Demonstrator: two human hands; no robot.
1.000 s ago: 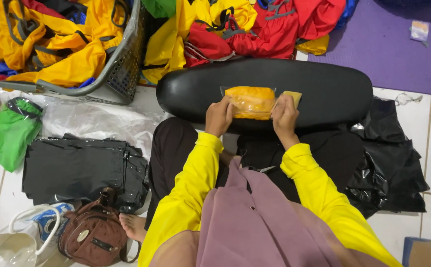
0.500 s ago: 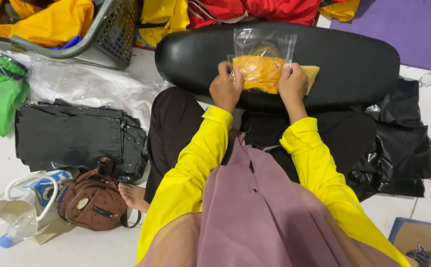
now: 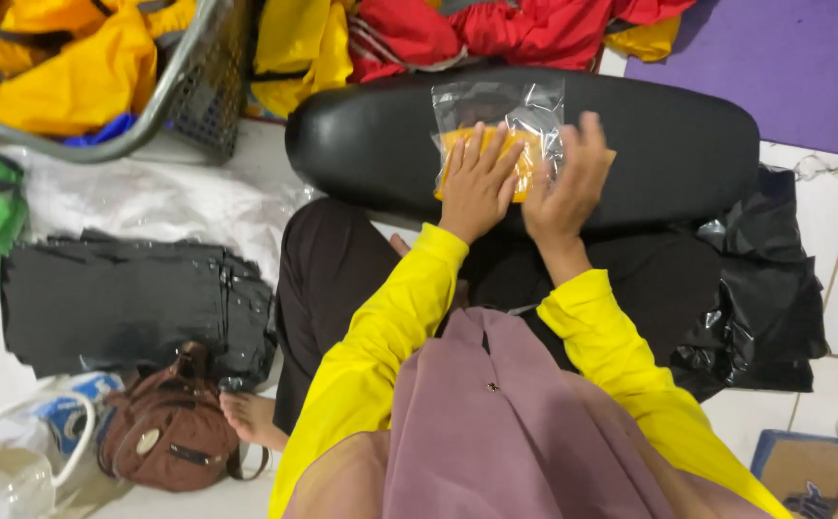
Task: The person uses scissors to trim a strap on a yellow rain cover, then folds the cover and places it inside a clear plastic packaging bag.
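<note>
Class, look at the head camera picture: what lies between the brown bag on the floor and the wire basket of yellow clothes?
In the head view, between the brown bag and the wire basket lie a stack of folded black items and crumpled clear plastic sheeting.

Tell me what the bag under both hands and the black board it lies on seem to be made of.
Bag: thin clear plastic film, judging by glare and crinkles; the folded yellow item inside looks like fabric. Black board: smooth, slightly glossy, rounded, possibly vinyl-covered padding; uncertain. Left hand and right hand press flat.
</note>
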